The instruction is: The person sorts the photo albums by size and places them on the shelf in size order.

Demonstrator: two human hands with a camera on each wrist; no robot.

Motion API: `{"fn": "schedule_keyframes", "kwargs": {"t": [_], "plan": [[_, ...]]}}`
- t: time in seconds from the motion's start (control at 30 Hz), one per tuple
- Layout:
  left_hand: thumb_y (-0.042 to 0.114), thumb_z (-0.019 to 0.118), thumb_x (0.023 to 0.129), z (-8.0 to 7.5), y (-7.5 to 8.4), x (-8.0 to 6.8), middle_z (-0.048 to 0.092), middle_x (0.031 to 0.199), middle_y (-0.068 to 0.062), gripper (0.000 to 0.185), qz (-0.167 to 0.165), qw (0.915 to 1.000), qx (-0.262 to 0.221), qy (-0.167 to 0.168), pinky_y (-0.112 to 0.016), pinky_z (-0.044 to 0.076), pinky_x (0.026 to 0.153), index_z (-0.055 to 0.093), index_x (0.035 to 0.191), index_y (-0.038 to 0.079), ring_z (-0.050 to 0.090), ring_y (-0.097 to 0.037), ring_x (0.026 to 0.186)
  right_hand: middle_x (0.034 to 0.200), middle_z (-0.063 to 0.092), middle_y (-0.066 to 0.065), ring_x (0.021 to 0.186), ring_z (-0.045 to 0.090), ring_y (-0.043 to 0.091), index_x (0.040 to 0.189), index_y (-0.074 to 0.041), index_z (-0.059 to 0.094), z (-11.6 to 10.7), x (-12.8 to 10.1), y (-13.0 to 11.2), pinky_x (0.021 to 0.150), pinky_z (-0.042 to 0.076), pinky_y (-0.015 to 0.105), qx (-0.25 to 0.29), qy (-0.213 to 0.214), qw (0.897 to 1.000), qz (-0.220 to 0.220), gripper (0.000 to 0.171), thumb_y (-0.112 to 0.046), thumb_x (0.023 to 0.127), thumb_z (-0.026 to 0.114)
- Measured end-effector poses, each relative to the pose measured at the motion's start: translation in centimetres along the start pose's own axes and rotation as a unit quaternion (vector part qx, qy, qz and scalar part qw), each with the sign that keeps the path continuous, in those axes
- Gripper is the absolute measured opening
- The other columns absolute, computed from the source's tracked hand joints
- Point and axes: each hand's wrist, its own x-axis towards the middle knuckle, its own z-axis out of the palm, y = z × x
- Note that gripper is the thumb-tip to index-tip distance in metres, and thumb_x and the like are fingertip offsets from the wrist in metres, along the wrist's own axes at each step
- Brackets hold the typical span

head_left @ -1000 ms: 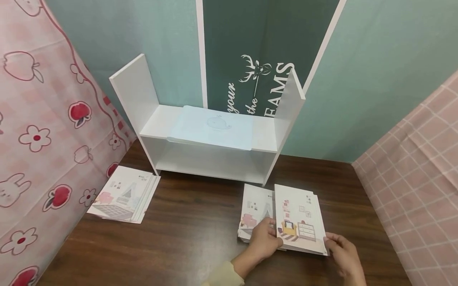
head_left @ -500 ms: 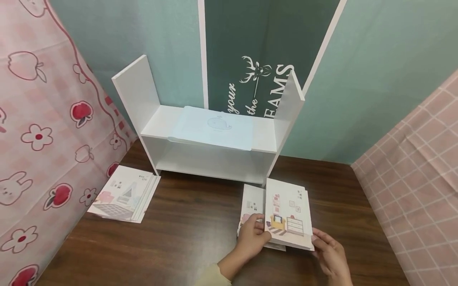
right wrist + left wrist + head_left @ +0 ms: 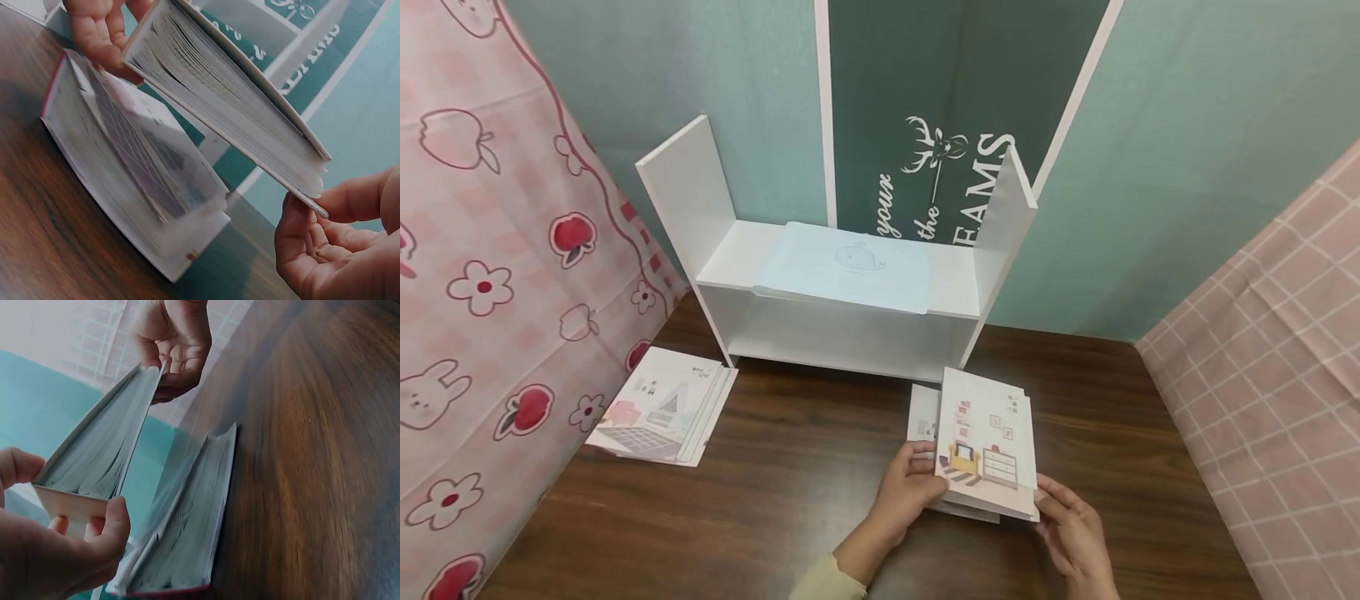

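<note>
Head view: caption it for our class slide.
Left hand and right hand hold a book above another book near a white shelf.

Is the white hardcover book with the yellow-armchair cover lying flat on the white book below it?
No, the right wrist view shows an open gap between the held book and the lower book.

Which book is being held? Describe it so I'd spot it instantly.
Find the white shelf on the brown table, then look in front of its right end. The left hand and right hand hold the book there, above another book. Its cover shows a yellow armchair, unlike the pile at left.
</note>
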Motion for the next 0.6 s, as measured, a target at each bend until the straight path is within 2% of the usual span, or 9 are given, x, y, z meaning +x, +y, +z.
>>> {"fn": "schedule_keyframes", "kwargs": {"t": [0.1, 0.33, 0.47, 0.6], "plan": [[-0.004, 0.063, 0.067, -0.7, 0.0, -0.1, 0.053, 0.095, -0.012, 0.052, -0.003, 0.9999, -0.009, -0.002, -0.027, 0.048, 0.063, 0.052, 0.118, 0.001, 0.055, -0.018, 0.079, 0.086, 0.066, 0.006, 0.074, 0.06, 0.014, 0.09, -0.013, 0.068, 0.7, 0.0, 0.1, 0.062, 0.05, 0.025, -0.01, 0.012, 1.0, 0.011, 0.035, 0.014, 0.087, 0.047], [-0.004, 0.065, 0.069, -2.1, 0.0, -0.1, 0.052, 0.098, -0.014, 0.056, -0.017, 0.9988, -0.044, -0.011, -0.03, 0.051, 0.063, 0.048, 0.123, -0.001, 0.057, -0.017, 0.08, 0.085, 0.064, 0.008, 0.072, 0.059, 0.015, 0.094, -0.007, 0.065, 2.1, 0.0, 0.1, 0.062, 0.05, 0.026, -0.032, 0.021, 0.999, 0.017, 0.027, 0.013, 0.086, 0.049], [-0.005, 0.064, 0.069, -2.9, 0.2, -0.2, 0.053, 0.099, -0.014, 0.057, -0.009, 0.9989, -0.043, -0.012, -0.028, 0.05, 0.062, 0.047, 0.123, -0.001, 0.058, -0.018, 0.081, 0.086, 0.064, 0.008, 0.073, 0.059, 0.016, 0.096, -0.006, 0.063, 2.9, 0.0, 0.1, 0.063, 0.05, 0.027, -0.051, 0.038, 0.998, 0.027, 0.025, 0.012, 0.085, 0.05], [-0.006, 0.063, 0.068, -4.0, 0.5, -0.3, 0.055, 0.099, -0.015, 0.058, 0.005, 0.9991, -0.04, -0.012, -0.027, 0.049, 0.062, 0.046, 0.123, -0.002, 0.058, -0.019, 0.081, 0.089, 0.064, 0.008, 0.075, 0.06, 0.016, 0.105, 0.002, 0.058, 4.0, -0.1, 0.1, 0.064, 0.051, 0.028, -0.065, 0.031, 0.997, 0.029, 0.023, 0.011, 0.085, 0.051]]}}
